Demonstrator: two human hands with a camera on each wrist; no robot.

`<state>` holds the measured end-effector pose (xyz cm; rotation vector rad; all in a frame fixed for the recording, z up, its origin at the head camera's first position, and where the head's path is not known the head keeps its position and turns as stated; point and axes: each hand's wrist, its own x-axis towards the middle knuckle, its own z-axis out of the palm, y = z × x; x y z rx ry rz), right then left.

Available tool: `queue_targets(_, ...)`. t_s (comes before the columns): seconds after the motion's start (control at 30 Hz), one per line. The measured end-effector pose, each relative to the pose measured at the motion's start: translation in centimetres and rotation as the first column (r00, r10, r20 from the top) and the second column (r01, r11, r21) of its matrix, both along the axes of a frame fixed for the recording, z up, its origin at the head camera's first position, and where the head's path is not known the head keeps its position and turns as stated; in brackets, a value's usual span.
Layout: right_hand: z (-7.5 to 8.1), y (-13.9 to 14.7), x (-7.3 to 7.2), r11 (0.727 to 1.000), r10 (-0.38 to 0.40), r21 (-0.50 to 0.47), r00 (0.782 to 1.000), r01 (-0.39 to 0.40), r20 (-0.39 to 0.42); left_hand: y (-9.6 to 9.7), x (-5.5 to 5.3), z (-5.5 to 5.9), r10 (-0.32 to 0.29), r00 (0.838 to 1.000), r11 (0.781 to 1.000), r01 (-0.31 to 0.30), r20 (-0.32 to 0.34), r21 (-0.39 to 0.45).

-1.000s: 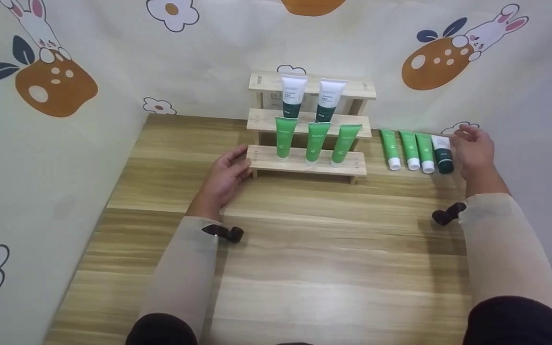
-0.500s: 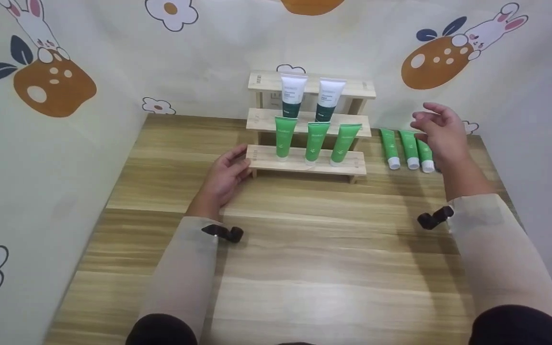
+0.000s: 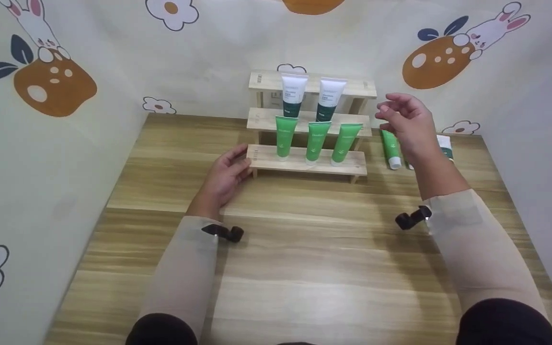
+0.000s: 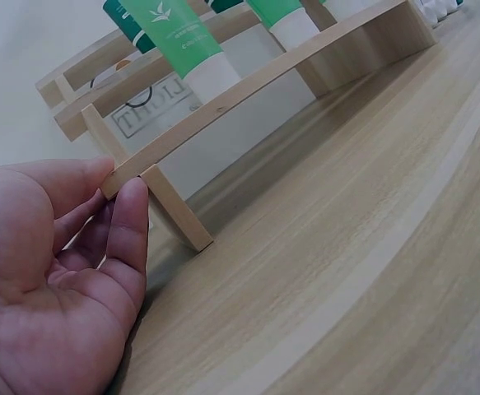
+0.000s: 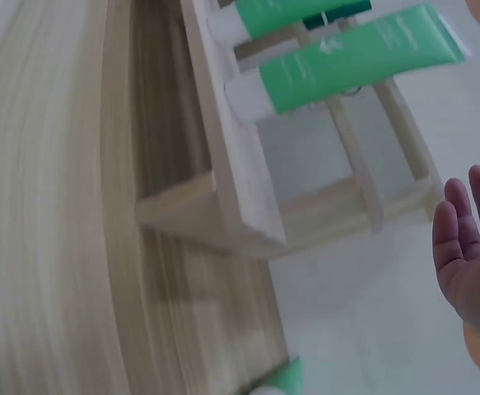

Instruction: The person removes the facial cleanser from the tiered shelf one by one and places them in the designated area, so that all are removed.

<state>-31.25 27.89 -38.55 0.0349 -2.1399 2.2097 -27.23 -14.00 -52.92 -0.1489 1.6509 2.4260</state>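
A three-step wooden display stand [image 3: 266,165] stands at the back of the table. Its lowest board carries three green squeeze tubes [image 3: 317,141] upright on their white caps. On the middle board are two white-and-dark-green tubes [image 3: 331,98]. My left hand [image 3: 223,176] pinches the left end of the lowest board; in the left wrist view the thumb and fingers [image 4: 128,218] meet at that board end [image 4: 124,177]. To the right of the stand my right hand [image 3: 409,125] is raised with relaxed fingers, holding nothing. The right wrist view shows its fingers [image 5: 462,222] beside the stand's right end [image 5: 256,226].
Beneath and behind the right hand, more tubes lie on the wooden table [image 3: 304,239]: a green tube [image 3: 391,149] and a white-and-dark-green tube [image 3: 445,145] show, others are hidden. Patterned cloth walls [image 3: 199,62] close off the back and both sides.
My right hand has moved left, from beside the rightmost lying tube across the row toward the stand. The left hand keeps its place at the stand's lowest board.
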Motion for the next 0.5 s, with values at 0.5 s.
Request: queue_targets(0.5, 3.2, -4.0, -1.2, 0.976, 0.218, -0.021, 0.976, -0.218, -0.007, 0.0, -0.2, 0.1, 0.0, 1.0, 1.0, 0.0, 0.011, -0.015)
